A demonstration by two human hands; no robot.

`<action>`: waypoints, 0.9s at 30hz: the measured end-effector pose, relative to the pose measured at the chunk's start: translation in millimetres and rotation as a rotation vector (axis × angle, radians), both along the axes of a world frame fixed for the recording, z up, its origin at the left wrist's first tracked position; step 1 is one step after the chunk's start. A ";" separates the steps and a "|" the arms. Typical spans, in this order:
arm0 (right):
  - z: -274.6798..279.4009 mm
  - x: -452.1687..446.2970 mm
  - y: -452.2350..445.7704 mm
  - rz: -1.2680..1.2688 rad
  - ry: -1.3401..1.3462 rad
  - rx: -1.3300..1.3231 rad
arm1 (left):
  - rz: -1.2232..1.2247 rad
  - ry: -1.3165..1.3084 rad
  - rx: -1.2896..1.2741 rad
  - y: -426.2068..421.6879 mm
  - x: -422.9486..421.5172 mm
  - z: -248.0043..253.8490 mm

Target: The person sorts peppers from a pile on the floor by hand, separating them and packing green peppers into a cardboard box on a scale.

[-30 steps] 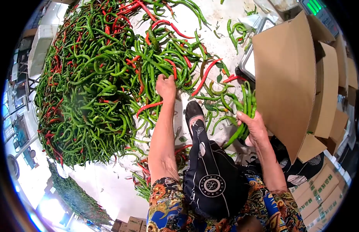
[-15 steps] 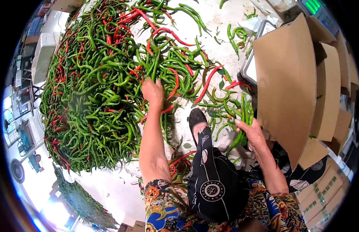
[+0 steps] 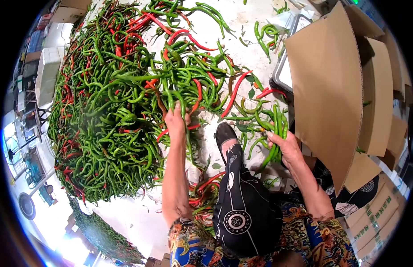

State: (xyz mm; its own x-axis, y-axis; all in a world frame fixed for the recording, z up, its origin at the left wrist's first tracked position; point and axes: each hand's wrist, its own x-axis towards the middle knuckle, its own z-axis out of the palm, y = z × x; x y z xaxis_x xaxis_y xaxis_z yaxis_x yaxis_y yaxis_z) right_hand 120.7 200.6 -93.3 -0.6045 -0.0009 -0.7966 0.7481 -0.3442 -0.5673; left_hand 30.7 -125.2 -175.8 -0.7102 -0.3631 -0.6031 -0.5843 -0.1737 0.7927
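Observation:
My left hand (image 3: 175,121) is closed on a few long green chili peppers (image 3: 173,91) at the right edge of a large pile of chili peppers (image 3: 100,102). Their tips stick out past my fingers and thumb. A small bunch of green chili peppers (image 3: 277,118) stands up out of my right hand (image 3: 285,146), which is wrapped round it beside a cardboard box. Between my hands lie loose green chilies and a long red chili pepper (image 3: 235,93). More red and green chilies (image 3: 206,191) lie beside my knee.
An open cardboard box (image 3: 326,84) stands at the right, with a grey-rimmed tray (image 3: 282,73) behind it. My shoe (image 3: 225,133) rests on the pale floor near the pile. Flattened printed cartons (image 3: 375,222) are at lower right, a white foam box (image 3: 48,73) at far left.
My left hand has pulled slightly back toward me, and green chilies now show in its grip. My right hand still holds its bunch in nearly the same place.

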 end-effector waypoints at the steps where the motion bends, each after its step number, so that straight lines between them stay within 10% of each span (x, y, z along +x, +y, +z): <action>1: -1.9 0.5 -1.8 0.001 -0.005 -0.011 | -0.032 -0.061 -0.030 12.0 11.5 16.7; 6: -3.8 -11.4 -15.1 0.045 0.003 -0.041 | -0.110 -0.020 0.084 81.5 52.4 35.9; 13: -18.2 -43.7 -37.6 0.059 0.024 -0.068 | -0.979 0.523 -0.263 134.8 74.7 37.0; 17: -27.8 -41.8 -21.2 -0.059 -0.035 -0.134 | -1.222 0.416 -0.132 83.5 14.5 53.3; 19: -28.7 -39.8 -11.5 -0.066 -0.059 -0.079 | -0.771 0.699 -0.664 41.9 -28.5 23.4; 22: -10.5 -43.1 -11.5 -0.011 0.001 -0.044 | -0.760 0.424 -1.421 -18.7 -93.0 -1.7; 27: 3.1 -42.1 -3.1 -0.059 0.042 -0.006 | -0.992 0.166 -1.575 -69.5 -95.1 -65.2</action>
State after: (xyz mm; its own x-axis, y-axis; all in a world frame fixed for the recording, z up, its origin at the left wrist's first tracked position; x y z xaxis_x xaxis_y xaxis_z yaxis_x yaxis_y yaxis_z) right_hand 78.7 197.6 -90.2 -0.6365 0.0316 -0.7707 0.7019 -0.3906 -0.5957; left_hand -64.3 -194.7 -241.0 -0.9935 0.0824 -0.0788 0.0888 0.9927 -0.0817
